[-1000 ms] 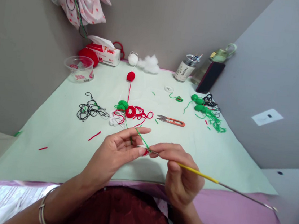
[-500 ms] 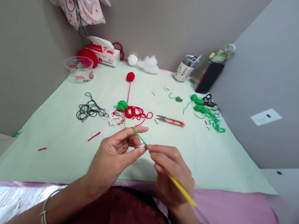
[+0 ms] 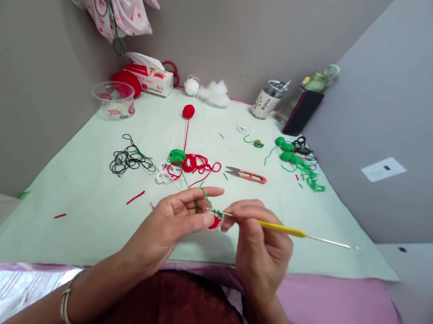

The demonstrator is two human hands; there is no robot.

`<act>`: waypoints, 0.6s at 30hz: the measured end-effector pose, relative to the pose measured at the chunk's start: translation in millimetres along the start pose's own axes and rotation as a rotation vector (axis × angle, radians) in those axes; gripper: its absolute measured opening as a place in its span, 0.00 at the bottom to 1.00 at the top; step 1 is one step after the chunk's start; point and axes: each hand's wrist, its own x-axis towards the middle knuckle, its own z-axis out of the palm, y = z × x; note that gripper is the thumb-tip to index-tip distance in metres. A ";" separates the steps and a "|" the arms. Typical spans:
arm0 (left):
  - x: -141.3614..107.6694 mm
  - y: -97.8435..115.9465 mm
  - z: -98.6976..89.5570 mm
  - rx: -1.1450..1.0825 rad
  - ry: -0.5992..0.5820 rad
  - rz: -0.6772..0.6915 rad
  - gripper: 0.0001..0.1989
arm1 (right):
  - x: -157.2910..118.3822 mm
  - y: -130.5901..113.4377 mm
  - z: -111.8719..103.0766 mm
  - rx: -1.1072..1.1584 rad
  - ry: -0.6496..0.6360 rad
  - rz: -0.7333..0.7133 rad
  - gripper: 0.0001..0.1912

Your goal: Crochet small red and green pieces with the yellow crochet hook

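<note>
My left hand (image 3: 178, 218) pinches a small crochet piece (image 3: 215, 220) in red, white and green between thumb and fingers. Green yarn (image 3: 206, 196) runs over its raised index finger down to the piece. In my right hand (image 3: 264, 244) is a crochet hook (image 3: 283, 228) with a yellow handle, lying nearly level and pointing left. Its thin metal tip meets the green edge of the piece; the exact stitch is too small to make out. Just beyond the hands lie a green yarn ball (image 3: 176, 156), tangled red yarn (image 3: 196, 164) and white yarn (image 3: 165, 172).
Orange thread snips (image 3: 246, 175) lie right of the red yarn, black cord (image 3: 132, 158) to the left. Green yarn pieces (image 3: 304, 170) and black scissors (image 3: 301, 143) sit at right. Along the back stand a plastic tub (image 3: 114, 102), tissue box (image 3: 153, 79), pen cup (image 3: 267, 101) and phone (image 3: 303, 113).
The hook has swung from slanting down toward me to nearly level. My right hand has turned and shifted slightly right. The piece's red face now shows.
</note>
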 end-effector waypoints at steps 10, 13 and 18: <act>2.6 -7.3 2.8 -0.139 0.002 -0.051 0.21 | -11.2 6.4 2.7 -0.498 -0.106 -0.295 0.16; 5.6 -4.8 -2.4 -0.195 -0.002 -0.122 0.18 | -5.9 6.6 0.3 -0.276 0.005 -0.108 0.14; 3.4 -4.9 -4.5 -0.059 0.028 0.010 0.17 | 3.6 6.8 1.5 0.103 -0.018 0.147 0.10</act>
